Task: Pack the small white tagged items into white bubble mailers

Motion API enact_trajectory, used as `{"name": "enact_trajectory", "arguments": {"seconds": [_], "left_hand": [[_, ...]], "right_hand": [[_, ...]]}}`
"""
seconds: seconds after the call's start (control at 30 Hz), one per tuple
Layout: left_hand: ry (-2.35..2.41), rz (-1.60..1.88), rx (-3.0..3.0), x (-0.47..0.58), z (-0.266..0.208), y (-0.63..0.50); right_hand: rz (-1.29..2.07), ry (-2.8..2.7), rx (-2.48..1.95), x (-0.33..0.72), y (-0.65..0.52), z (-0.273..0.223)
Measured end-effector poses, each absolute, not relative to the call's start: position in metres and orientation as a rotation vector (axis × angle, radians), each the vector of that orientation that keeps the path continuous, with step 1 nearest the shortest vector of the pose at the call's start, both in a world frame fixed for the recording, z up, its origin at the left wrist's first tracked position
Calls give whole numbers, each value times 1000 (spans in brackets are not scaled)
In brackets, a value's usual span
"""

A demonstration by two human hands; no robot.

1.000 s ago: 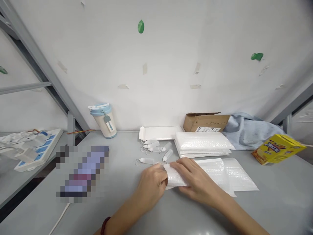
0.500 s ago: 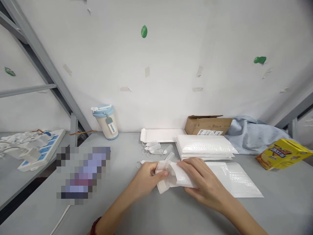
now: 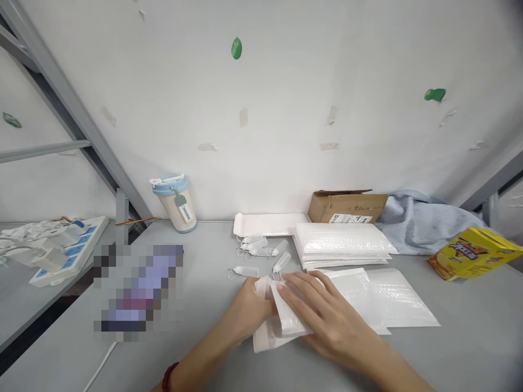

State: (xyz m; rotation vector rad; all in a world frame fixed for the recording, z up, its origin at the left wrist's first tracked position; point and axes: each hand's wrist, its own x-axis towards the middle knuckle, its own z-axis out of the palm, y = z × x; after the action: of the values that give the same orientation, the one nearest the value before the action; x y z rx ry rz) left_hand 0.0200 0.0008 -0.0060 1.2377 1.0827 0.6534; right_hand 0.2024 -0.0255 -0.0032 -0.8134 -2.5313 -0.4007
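Note:
A white bubble mailer [image 3: 292, 321] is held above the table with its mouth facing left. My right hand [image 3: 322, 310] grips it from above, fingers lying over its top side and thumb underneath. My left hand [image 3: 249, 310] reaches into the mouth beside the raised flap. Its fingers are hidden inside, so whatever they grip does not show. Just beyond the hands lie several small clear plastic bottles [image 3: 281, 262] with thin loops. Another flat bubble mailer [image 3: 402, 296] rests to the right, below a stack of mailers [image 3: 343, 239].
A cardboard box [image 3: 347, 207], a pale blue cloth [image 3: 425, 220] and a yellow drink carton [image 3: 474, 253] stand at the back right. On the left are a tumbler [image 3: 175, 204], a pixelated device [image 3: 143, 288] with a cable, and a power strip [image 3: 87, 239]. A white wall closes off the back.
My left hand has gone deeper into the mailer, its fingers now hidden. The mailer has tipped and moved slightly nearer me, its opening wider. My right hand has shifted left along it.

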Motion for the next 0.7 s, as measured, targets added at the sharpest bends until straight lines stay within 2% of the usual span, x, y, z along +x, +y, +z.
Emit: {"name": "enact_trajectory", "arguments": {"seconds": [0.23, 0.4, 0.57, 0.7], "left_hand": [[1109, 789, 1009, 20, -9, 5], [1048, 796, 830, 17, -2, 9], [927, 952, 980, 13, 0, 11], [984, 979, 1410, 16, -5, 6]], "right_hand": [[-836, -2300, -1057, 184, -30, -19], [-915, -2254, -1162, 181, -26, -29], [-928, -2271, -1189, 189, -21, -30], [-926, -2242, -1230, 193, -20, -28]]}}
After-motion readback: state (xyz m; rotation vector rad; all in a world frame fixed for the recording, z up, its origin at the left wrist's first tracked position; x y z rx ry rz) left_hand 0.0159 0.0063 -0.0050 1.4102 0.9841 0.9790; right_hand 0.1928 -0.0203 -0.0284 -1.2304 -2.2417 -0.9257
